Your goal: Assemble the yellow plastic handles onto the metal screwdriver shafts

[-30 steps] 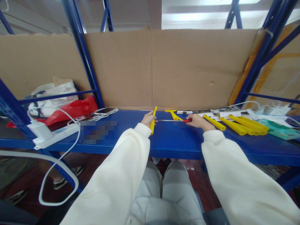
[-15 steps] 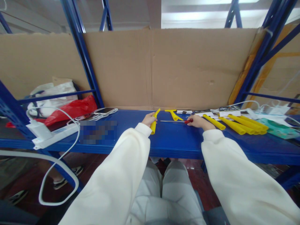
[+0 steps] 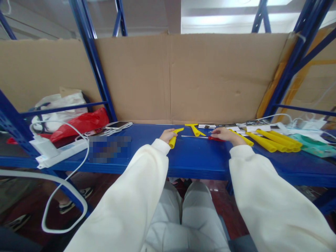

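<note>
In my left hand [image 3: 167, 135] is a yellow plastic piece [image 3: 172, 141] with a tube-like lower end and a narrow tip pointing right. My right hand [image 3: 227, 134] is just behind the red handle of a screwdriver [image 3: 216, 139], its fingers stretched to the left and not wrapped round the handle. The screwdriver lies across the blue tabletop, its thin shaft pointing left. Between the hands, farther back, rests a branched yellow plastic part [image 3: 194, 128]. A yellow tube [image 3: 244, 138] lies partly hidden behind my right hand and wrist.
Several yellow tubes [image 3: 275, 140] lie at the right beside a green plastic packet [image 3: 319, 144]. White boxes and papers line the back. At the left are a white power strip [image 3: 61, 154], a phone [image 3: 119, 124] with cables, and a red bag [image 3: 81, 126]. Cardboard [image 3: 204, 77] stands behind the shelf.
My right hand has let go of the screwdriver handle and moved slightly right and back. In my left hand the yellow piece has tilted, its tip now lower and farther right.
</note>
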Motion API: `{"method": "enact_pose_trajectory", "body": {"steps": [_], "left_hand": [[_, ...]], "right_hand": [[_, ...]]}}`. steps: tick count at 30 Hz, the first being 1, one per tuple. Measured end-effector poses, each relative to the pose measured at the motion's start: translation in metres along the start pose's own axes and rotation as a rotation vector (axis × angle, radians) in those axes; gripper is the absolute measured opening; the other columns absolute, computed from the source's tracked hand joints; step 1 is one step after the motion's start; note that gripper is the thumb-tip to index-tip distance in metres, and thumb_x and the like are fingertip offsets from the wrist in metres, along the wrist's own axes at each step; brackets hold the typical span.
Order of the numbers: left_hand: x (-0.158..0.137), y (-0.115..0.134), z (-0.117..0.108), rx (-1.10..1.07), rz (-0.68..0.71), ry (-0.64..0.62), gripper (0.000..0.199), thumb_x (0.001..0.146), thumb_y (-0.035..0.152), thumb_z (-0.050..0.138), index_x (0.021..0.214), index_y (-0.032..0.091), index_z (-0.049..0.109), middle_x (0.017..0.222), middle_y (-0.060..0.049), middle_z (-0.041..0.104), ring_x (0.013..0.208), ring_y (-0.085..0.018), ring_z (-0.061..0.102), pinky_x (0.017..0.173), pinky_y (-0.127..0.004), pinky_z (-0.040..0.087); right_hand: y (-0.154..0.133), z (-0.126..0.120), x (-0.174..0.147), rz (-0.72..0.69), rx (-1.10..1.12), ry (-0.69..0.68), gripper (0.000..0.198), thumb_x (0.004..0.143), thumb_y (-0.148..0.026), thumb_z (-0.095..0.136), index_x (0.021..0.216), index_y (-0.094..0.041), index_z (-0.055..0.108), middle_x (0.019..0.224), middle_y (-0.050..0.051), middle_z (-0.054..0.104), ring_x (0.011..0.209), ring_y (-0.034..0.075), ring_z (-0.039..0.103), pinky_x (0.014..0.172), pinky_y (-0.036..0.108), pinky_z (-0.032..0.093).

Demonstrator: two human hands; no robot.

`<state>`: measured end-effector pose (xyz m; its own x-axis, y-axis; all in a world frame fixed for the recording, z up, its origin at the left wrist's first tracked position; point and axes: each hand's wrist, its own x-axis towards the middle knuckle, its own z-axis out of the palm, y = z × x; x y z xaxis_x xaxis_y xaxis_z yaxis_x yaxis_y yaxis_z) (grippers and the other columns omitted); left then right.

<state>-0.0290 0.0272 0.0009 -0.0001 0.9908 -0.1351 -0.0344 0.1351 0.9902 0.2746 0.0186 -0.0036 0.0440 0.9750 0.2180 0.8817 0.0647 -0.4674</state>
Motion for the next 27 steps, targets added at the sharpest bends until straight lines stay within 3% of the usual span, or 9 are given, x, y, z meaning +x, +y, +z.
{"method": "enact_pose_trajectory", "body": {"steps": [3,6,13,22,27], "left_hand": [[0.004,-0.003,-0.001,-0.004,0.009,0.012,0.072,0.073,-0.009,0.072,0.142,0.006,0.058,0.097,-0.015,0.076,0.058,-0.01,0.062,0.056,-0.02,0.047],[0.007,-0.006,-0.001,0.006,0.021,0.025,0.069,0.073,-0.01,0.07,0.14,0.006,0.06,0.099,-0.015,0.076,0.059,-0.011,0.062,0.057,-0.021,0.047],[0.006,-0.007,0.001,-0.038,0.042,0.043,0.067,0.072,-0.005,0.073,0.137,0.007,0.061,0.094,-0.012,0.076,0.061,-0.013,0.064,0.06,-0.023,0.049],[-0.001,-0.006,0.004,-0.069,0.031,-0.021,0.059,0.077,-0.006,0.067,0.134,0.008,0.062,0.082,-0.005,0.07,0.058,-0.01,0.06,0.06,-0.021,0.049],[-0.007,-0.005,0.008,-0.078,0.018,-0.063,0.057,0.079,-0.005,0.065,0.134,0.01,0.062,0.079,-0.004,0.07,0.059,-0.012,0.061,0.062,-0.023,0.05]], "right_hand": [[0.001,0.004,0.008,0.045,0.022,0.115,0.024,0.084,-0.026,0.068,0.103,-0.016,0.078,0.101,0.01,0.079,0.092,0.024,0.073,0.084,0.031,0.057],[-0.002,0.008,0.017,0.149,-0.096,0.192,0.026,0.086,-0.022,0.062,0.105,-0.014,0.078,0.102,0.015,0.078,0.096,0.027,0.074,0.084,0.033,0.056],[-0.008,0.002,0.044,0.168,-0.401,0.119,0.029,0.086,-0.027,0.063,0.105,-0.012,0.079,0.101,0.022,0.077,0.105,0.033,0.073,0.081,0.033,0.055],[-0.02,0.021,0.08,0.317,-0.366,0.068,0.045,0.088,-0.029,0.064,0.125,-0.003,0.07,0.115,0.029,0.072,0.118,0.036,0.068,0.095,0.04,0.054],[-0.013,0.026,0.092,0.312,-0.363,0.229,0.057,0.086,-0.029,0.068,0.134,0.0,0.061,0.129,0.036,0.061,0.122,0.039,0.063,0.098,0.047,0.053]]}}
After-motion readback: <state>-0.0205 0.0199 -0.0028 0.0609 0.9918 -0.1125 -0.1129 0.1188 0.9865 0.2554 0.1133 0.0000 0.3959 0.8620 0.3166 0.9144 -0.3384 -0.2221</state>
